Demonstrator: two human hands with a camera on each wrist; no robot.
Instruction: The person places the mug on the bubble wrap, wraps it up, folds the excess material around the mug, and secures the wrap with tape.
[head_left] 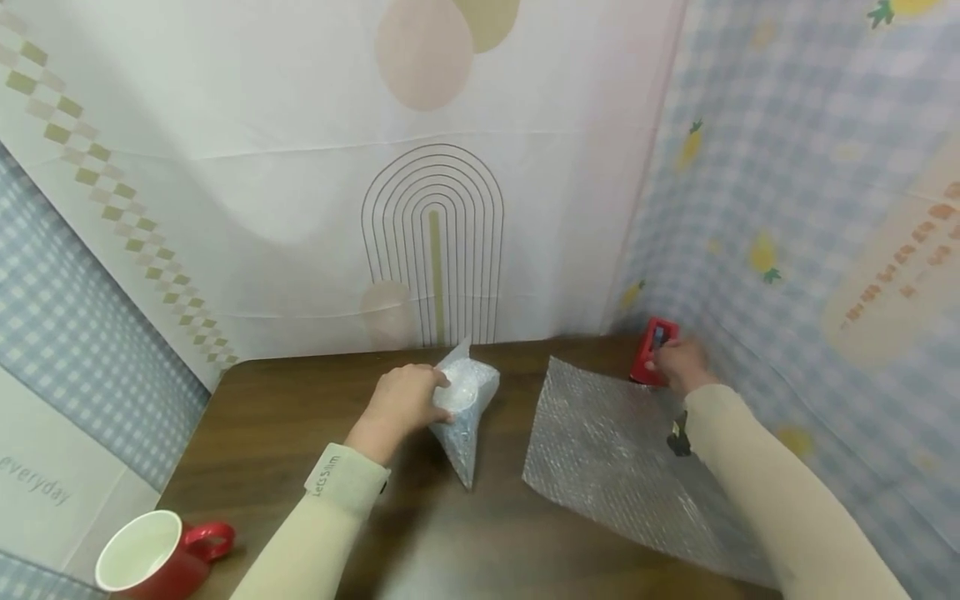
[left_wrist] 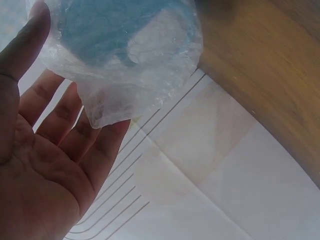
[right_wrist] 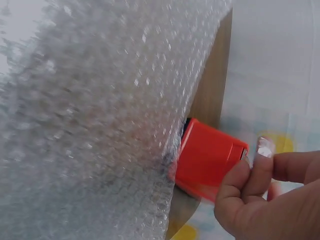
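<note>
A blue mug wrapped in bubble wrap sits on the table, its pointed loose corners sticking out. My left hand holds it from the left side; in the left wrist view my thumb and fingers are around the bundle. At the back right stands a red tape dispenser. My right hand is at its upper end. In the right wrist view, thumb and finger pinch at the end of the dispenser, with a glossy bit of tape on a fingertip. The strip itself is hardly visible.
A sheet of bubble wrap lies flat under my right forearm, reaching near the dispenser. At the front left corner stands a red mug with a white inside. Cloth curtains hang behind and beside the wooden table.
</note>
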